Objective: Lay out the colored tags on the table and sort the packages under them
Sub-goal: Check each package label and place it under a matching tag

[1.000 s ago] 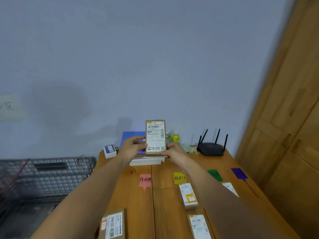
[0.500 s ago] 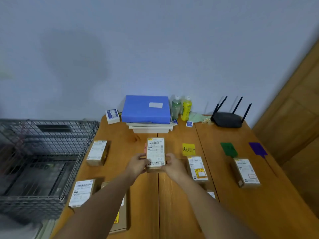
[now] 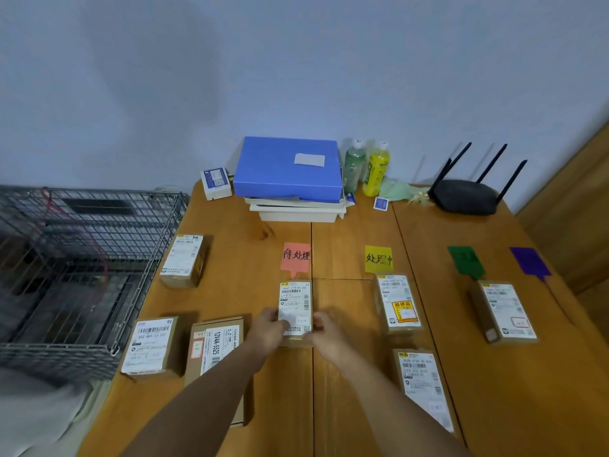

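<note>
Both hands grip one small brown pkg point(image 3: 295, 308) lying flat on the wooden surface point(image 3: 356, 239), label up, its far end touching the stem of the pink tag point(image 3: 296, 258). Left hand point(image 3: 268, 331) has fingers closed on the pkg's near-left edge; right hand point(image 3: 324, 331) fingers closed on the near-right edge. The near end of the pkg is hidden behind the hands, so can't tell how far the fingertips wrap under.

Tags sit in a row L to R: pink, yellow tag point(image 3: 378, 258), green tag point(image 3: 465, 260), purple tag point(image 3: 529, 262). Writing on pink and yellow is readable; green and purple are too dark to tell if marked.

Below yellow: a pkg w/ yellow-red sticker point(image 3: 398, 303), and nearer, a second pkg point(image 3: 423, 387), its left side covered by the right forearm. Below green (slightly right of it): one pkg point(image 3: 506, 311).

Unsorted on the left: pkg near the far-left edge point(image 3: 184, 260), pkg at near left point(image 3: 151, 346), and a bigger flat box point(image 3: 216, 351) partly under the left forearm; its near end mostly hidden.

At the back: blue box point(image 3: 288, 168) on a stack of white trays, small white-blue box point(image 3: 216, 183), two bottles point(image 3: 365, 168), black router point(image 3: 466, 196); some greenish crumpled stuff betw. bottles and router, unclear what. Wire cage point(image 3: 75, 258) left of the surface, cut off by the frame edge; blurry pale shape below it, can't ID.
</note>
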`<control>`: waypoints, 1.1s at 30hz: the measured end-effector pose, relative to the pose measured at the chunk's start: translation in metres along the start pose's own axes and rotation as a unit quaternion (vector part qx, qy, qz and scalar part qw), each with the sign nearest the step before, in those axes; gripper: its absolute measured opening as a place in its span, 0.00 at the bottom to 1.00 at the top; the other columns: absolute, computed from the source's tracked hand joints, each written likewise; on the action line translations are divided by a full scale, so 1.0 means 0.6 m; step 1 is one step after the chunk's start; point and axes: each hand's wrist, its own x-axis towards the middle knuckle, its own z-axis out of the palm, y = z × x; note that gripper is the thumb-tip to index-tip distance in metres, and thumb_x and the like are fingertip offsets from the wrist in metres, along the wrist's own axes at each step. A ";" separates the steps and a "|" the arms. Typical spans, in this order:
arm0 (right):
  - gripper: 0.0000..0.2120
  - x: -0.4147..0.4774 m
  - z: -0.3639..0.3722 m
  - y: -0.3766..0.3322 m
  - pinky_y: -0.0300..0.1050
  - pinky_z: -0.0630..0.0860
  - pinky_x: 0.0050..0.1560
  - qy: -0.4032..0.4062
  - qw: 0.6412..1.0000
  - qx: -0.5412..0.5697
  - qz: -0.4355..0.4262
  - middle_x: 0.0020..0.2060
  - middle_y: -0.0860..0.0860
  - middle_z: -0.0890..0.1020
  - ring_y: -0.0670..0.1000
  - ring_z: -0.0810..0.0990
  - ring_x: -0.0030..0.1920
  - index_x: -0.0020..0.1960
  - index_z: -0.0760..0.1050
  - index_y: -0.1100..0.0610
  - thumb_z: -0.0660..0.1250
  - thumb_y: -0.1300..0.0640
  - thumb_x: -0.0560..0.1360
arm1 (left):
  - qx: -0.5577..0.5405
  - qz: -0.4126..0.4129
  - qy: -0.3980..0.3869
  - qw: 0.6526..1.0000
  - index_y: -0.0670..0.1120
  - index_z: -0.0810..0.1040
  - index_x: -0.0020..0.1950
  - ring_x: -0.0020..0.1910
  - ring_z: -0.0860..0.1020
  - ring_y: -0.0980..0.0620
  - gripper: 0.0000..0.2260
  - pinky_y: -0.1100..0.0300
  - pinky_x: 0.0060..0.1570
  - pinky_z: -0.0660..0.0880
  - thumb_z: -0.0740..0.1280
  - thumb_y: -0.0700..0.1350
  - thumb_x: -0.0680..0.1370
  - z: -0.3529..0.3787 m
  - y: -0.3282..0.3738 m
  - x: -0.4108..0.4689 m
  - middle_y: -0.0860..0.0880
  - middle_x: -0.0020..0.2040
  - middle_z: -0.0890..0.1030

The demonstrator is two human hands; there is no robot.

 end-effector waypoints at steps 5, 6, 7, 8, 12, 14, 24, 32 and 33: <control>0.25 0.004 0.004 0.006 0.33 0.71 0.45 -0.012 1.000 0.010 0.014 0.63 0.50 0.79 0.48 0.79 0.58 0.72 0.67 0.54 0.68 0.62 0.76 | 0.015 0.006 0.003 1.000 0.45 0.68 0.70 0.56 0.80 0.47 0.17 0.54 0.53 0.79 0.64 0.39 0.82 0.001 -0.002 -0.003 0.48 0.57 0.78; 0.25 0.004 0.004 0.008 0.33 0.72 0.45 -0.014 1.000 0.009 0.015 0.63 0.49 0.79 0.48 0.79 0.58 0.72 0.67 0.54 0.68 0.61 0.77 | 0.021 0.007 0.004 1.000 0.45 0.68 0.71 0.57 0.80 0.47 0.18 0.56 0.52 0.78 0.63 0.39 0.82 0.002 -0.002 -0.004 0.49 0.57 0.78; 0.26 0.003 0.004 0.007 0.34 0.72 0.45 -0.015 1.000 0.009 0.016 0.63 0.49 0.79 0.48 0.79 0.59 0.72 0.66 0.54 0.68 0.61 0.77 | 0.026 0.006 0.004 1.000 0.44 0.67 0.72 0.56 0.80 0.48 0.18 0.58 0.49 0.78 0.63 0.39 0.82 0.003 -0.002 -0.005 0.49 0.57 0.78; 0.26 0.003 0.003 0.008 0.34 0.72 0.45 -0.017 1.000 0.009 0.017 0.63 0.49 0.79 0.48 0.79 0.59 0.72 0.66 0.53 0.68 0.60 0.76 | 0.029 0.003 0.007 1.000 0.44 0.67 0.72 0.55 0.80 0.48 0.18 0.60 0.45 0.77 0.63 0.39 0.82 0.004 -0.001 -0.005 0.48 0.57 0.78; 0.25 -0.005 -0.002 0.003 0.36 0.72 0.48 -0.026 0.999 0.005 0.020 0.63 0.48 0.79 0.47 0.78 0.59 0.72 0.68 0.54 0.69 0.58 0.76 | 0.031 -0.013 0.037 0.999 0.41 0.67 0.73 0.52 0.80 0.49 0.19 0.61 0.38 0.74 0.63 0.40 0.82 0.010 0.006 -0.013 0.46 0.58 0.79; 0.25 -0.016 -0.011 -0.007 0.40 0.73 0.52 -0.020 0.999 -0.010 0.024 0.65 0.49 0.78 0.48 0.78 0.60 0.73 0.67 0.54 0.69 0.57 0.77 | 0.025 -0.014 0.054 0.998 0.40 0.67 0.72 0.48 0.79 0.50 0.18 0.59 0.39 0.74 0.63 0.40 0.82 0.010 0.021 -0.021 0.47 0.54 0.79; 0.28 -0.117 -0.091 -0.167 0.44 0.70 0.61 0.045 0.993 -0.084 -0.066 0.73 0.53 0.70 0.52 0.72 0.66 0.76 0.62 0.55 0.66 0.53 0.80 | 0.074 0.080 0.100 0.989 0.41 0.62 0.78 0.70 0.71 0.42 0.26 0.54 0.63 0.70 0.64 0.45 0.82 -0.069 0.172 -0.152 0.41 0.74 0.71; 0.29 -0.265 -0.138 -0.367 0.52 0.66 0.73 0.159 0.931 -0.265 -0.196 0.77 0.51 0.65 0.55 0.65 0.76 0.79 0.60 0.52 0.62 0.46 0.80 | 0.365 0.257 0.169 0.879 0.49 0.72 0.71 0.65 0.74 0.42 0.26 0.46 0.64 0.73 0.53 0.61 0.80 -0.177 0.336 -0.303 0.45 0.71 0.73; 0.30 -0.283 -0.141 -0.390 0.53 0.65 0.74 0.180 0.914 -0.301 -0.202 0.78 0.51 0.65 0.55 0.64 0.76 0.79 0.60 0.52 0.61 0.45 0.81 | 0.404 0.264 0.175 0.858 0.48 0.70 0.74 0.69 0.70 0.42 0.26 0.46 0.67 0.71 0.51 0.61 0.82 -0.189 0.352 -0.332 0.46 0.74 0.69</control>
